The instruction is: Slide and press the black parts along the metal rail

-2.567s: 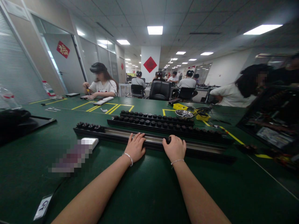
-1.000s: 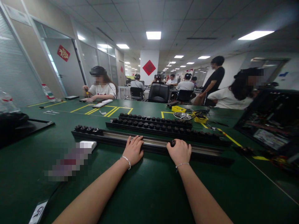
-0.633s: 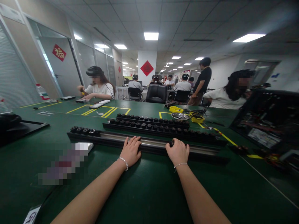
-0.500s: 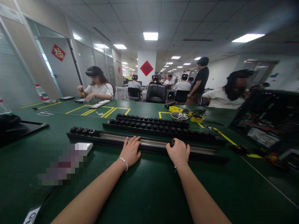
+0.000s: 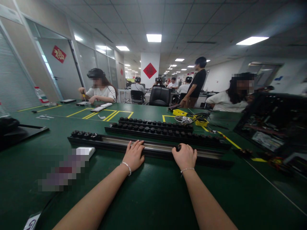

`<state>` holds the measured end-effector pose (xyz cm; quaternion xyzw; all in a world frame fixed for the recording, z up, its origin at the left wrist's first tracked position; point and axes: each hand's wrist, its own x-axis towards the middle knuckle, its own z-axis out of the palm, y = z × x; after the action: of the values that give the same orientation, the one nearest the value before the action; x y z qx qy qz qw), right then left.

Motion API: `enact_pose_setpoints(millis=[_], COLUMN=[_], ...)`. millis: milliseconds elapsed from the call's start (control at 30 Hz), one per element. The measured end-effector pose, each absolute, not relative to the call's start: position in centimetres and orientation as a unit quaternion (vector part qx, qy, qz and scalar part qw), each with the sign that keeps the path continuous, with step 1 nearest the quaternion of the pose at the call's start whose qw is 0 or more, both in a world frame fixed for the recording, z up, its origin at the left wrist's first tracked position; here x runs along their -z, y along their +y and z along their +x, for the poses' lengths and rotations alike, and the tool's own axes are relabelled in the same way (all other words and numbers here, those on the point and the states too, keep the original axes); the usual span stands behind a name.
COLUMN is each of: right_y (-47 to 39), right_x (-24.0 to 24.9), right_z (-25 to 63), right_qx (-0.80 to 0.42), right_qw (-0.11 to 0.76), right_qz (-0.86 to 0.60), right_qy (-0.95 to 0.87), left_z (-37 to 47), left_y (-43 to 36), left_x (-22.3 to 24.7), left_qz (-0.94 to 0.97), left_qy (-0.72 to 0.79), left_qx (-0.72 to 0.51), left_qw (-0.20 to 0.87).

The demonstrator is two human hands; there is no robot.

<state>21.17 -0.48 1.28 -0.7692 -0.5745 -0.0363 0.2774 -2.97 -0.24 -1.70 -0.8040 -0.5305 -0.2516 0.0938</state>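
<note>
A long black rail (image 5: 115,142) with a pale metal channel lies across the green table, with several black round parts (image 5: 83,134) seated at its left end. My left hand (image 5: 134,155) rests on the middle of this rail, fingers spread over the channel. Farther right on the same rail, my right hand (image 5: 184,155) has its fingers curled round a small black part (image 5: 178,147), mostly covered by the hand. Behind it are two more black rails, the nearer one (image 5: 153,130) and the farther one (image 5: 155,122), both lined with black round parts.
Yellow trays (image 5: 179,112), a metal dish (image 5: 183,119) and cables lie beyond the rails. An open black computer case (image 5: 271,127) stands right. A pixelated item (image 5: 67,169) lies at left. Across the table sit a person (image 5: 102,86) and another person (image 5: 230,97).
My right hand has shifted very slightly right along the rail with the black part. My left hand keeps its place. In the background the standing person has moved left and leans forward.
</note>
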Motion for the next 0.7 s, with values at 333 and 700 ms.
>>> enact_pose_setpoints(millis=[333,700], right_y=[-0.3,-0.6], right_x=[-1.1,-1.2], right_z=[21.8,22.3], right_qx=[0.049,0.043], right_qw=[0.271,0.272], right_qz=[-0.779,-0.783], right_qy=[-0.563,-0.558], left_z=[-2.9,-2.9], left_y=[-0.5,-0.4], left_x=[1.3,1.3], left_qz=[-0.805,-0.804], left_qy=[-0.533,-0.533], left_qx=[0.247,0.249], left_qw=[0.084,0.085])
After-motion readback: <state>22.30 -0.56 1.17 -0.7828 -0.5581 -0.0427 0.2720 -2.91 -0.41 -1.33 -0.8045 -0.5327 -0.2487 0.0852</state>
